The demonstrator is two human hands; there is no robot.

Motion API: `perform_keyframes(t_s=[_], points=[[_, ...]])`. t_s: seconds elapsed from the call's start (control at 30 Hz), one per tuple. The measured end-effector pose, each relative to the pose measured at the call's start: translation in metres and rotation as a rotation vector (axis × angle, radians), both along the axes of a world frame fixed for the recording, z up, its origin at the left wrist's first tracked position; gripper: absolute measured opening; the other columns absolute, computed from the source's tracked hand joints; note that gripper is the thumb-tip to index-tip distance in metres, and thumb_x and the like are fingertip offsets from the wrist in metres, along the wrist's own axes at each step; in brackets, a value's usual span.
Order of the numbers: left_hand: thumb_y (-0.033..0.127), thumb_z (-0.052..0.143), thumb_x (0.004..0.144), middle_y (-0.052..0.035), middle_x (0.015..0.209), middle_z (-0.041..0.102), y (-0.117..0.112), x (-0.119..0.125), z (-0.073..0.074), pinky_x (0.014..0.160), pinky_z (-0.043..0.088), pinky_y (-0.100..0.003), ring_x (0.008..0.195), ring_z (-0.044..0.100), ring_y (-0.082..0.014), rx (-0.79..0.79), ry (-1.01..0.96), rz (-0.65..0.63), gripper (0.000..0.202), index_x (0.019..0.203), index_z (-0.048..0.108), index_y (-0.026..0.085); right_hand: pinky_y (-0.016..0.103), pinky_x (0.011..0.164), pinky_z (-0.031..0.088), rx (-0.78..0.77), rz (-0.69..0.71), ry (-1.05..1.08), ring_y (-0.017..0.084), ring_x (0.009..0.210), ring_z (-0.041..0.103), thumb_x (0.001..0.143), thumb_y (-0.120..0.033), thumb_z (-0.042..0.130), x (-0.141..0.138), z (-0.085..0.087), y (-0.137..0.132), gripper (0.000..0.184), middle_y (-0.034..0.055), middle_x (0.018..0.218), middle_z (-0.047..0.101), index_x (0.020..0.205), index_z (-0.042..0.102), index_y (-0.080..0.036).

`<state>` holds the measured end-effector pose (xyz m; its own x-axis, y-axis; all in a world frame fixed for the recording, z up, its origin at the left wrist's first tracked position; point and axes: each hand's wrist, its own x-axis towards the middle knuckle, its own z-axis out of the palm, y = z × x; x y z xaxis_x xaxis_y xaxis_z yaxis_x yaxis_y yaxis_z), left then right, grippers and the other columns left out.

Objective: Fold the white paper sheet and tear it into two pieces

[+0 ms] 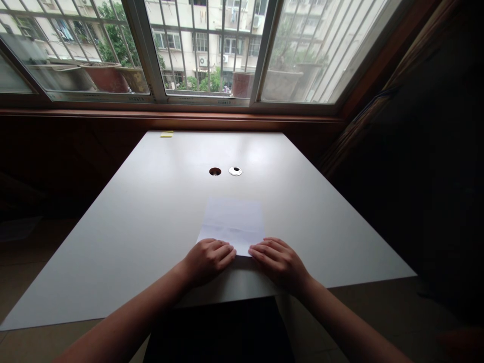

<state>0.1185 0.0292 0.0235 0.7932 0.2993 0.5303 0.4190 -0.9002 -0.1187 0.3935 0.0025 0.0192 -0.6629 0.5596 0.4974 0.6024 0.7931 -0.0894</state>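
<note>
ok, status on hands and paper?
Left hand, right hand both at near edge of paper. Paper faintly creased, lying on white table. Hole and round cover beyond paper, neither touching it.

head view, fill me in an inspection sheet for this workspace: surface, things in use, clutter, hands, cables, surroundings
surface: white table, with a round hole toward the far side
things in use: one sheet of paper, flat or nearly so, with a faint line across its near part
clutter: a round cover just right of the hole; a small yellow slip at the far edge, left
hands: left hand on the paper's near left corner, right hand on its near right; thumbs hidden, so the grip cannot be told
cables: nothing seen for certain; the hole's inside is too small to read
surroundings: barred window beyond the table, plant pots outside it
</note>
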Motion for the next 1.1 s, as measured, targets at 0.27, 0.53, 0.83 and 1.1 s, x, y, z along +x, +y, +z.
perform_keyframes(t_s=[0.27,0.53,0.83,1.1], points=[[0.013,0.053,0.094,-0.005,0.093,0.07,0.0,0.006,0.007,0.07,0.056,-0.031,0.087,0.066,-0.0176,0.021,-0.01,0.036,0.015,0.105,0.063,0.014,0.038,0.088,0.049,0.06,-0.027,0.096,0.019,0.092,0.065,0.088,-0.011,0.066,-0.026,0.02,-0.003,0.021,0.0041,0.105,0.073,0.106,0.067,-0.021],[0.013,0.054,0.094,-0.0043,0.088,0.069,0.0,0.012,0.015,0.068,0.053,-0.031,0.085,0.065,-0.0177,-0.021,-0.069,0.062,0.013,0.102,0.064,0.016,0.038,0.083,0.049,0.129,-0.055,0.082,0.019,0.09,0.063,0.086,-0.011,0.067,-0.035,0.021,0.001,0.025,0.004,0.103,0.073,0.11,0.066,-0.019],[0.012,0.051,0.094,-0.0057,0.094,0.07,0.0,0.012,0.02,0.07,0.054,-0.031,0.089,0.066,-0.0173,-0.005,-0.118,0.066,0.017,0.106,0.063,0.015,0.039,0.084,0.049,0.154,-0.07,0.091,0.019,0.088,0.063,0.088,-0.012,0.064,-0.04,0.027,0.003,0.022,0.0049,0.099,0.072,0.109,0.066,-0.021],[0.012,0.056,0.092,-0.0043,0.098,0.071,0.001,0.002,0.021,0.074,0.054,-0.03,0.092,0.066,-0.017,0.011,-0.116,0.048,0.018,0.109,0.063,0.014,0.039,0.085,0.049,0.163,-0.07,0.081,0.019,0.088,0.063,0.087,-0.012,0.065,-0.029,0.026,0.002,0.022,0.0041,0.101,0.072,0.108,0.065,-0.021]])
